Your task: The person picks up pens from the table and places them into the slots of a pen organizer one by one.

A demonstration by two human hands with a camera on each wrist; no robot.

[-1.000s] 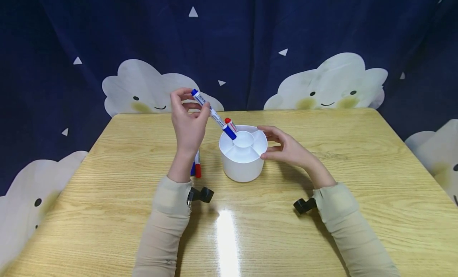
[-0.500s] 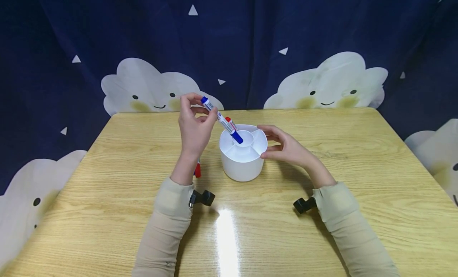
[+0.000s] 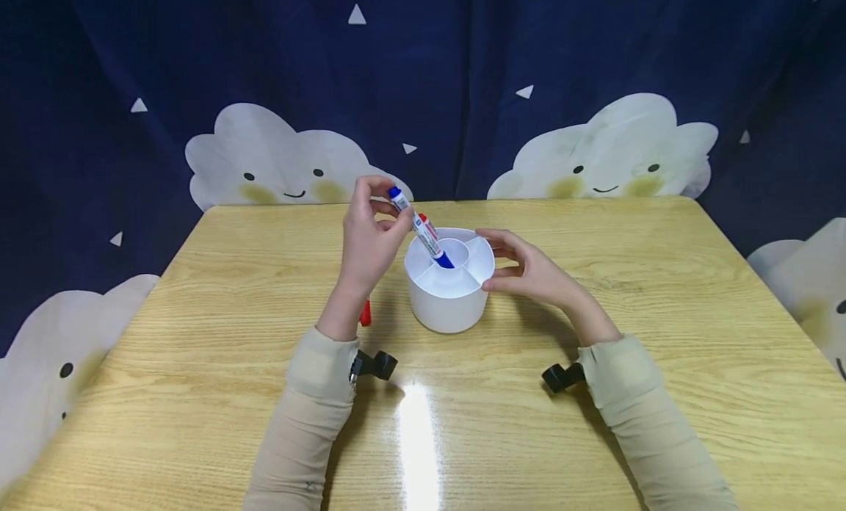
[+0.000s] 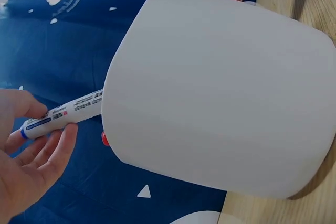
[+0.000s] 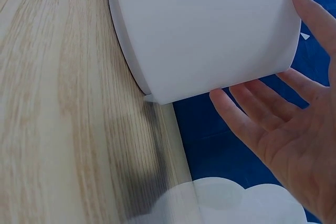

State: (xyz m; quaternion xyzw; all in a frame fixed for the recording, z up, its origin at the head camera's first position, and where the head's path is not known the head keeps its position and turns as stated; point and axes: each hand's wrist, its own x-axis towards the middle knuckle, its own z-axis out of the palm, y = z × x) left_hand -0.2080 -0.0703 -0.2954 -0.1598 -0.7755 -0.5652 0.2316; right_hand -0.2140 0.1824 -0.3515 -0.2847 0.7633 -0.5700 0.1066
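Note:
My left hand [image 3: 375, 236] pinches a white marker [image 3: 426, 236] with blue ends between thumb and fingers. The marker slants down to the right, its blue cap inside the round middle compartment of a white pen holder [image 3: 447, 313]. In the left wrist view, the holder's wall hides that marker's lower end. A red marker [image 3: 424, 218] stands in the holder's back left section, just behind the blue one. On the holder's right side, my right hand [image 3: 529, 271] grips it, thumb at the near rim and fingers around the far side, as the right wrist view [image 5: 283, 108] also shows.
A red marker cap [image 3: 366, 313] shows on the wooden table [image 3: 231, 364] beside my left wrist, the rest hidden behind the arm. Black wrist cameras [image 3: 377, 365] stick out from both sleeves. A dark blue curtain [image 3: 423, 70] with clouds hangs behind the table.
My left hand has moved right and slightly down, bringing the blue marker's cap from above the holder's left part into its middle compartment. The right hand keeps its place on the holder.

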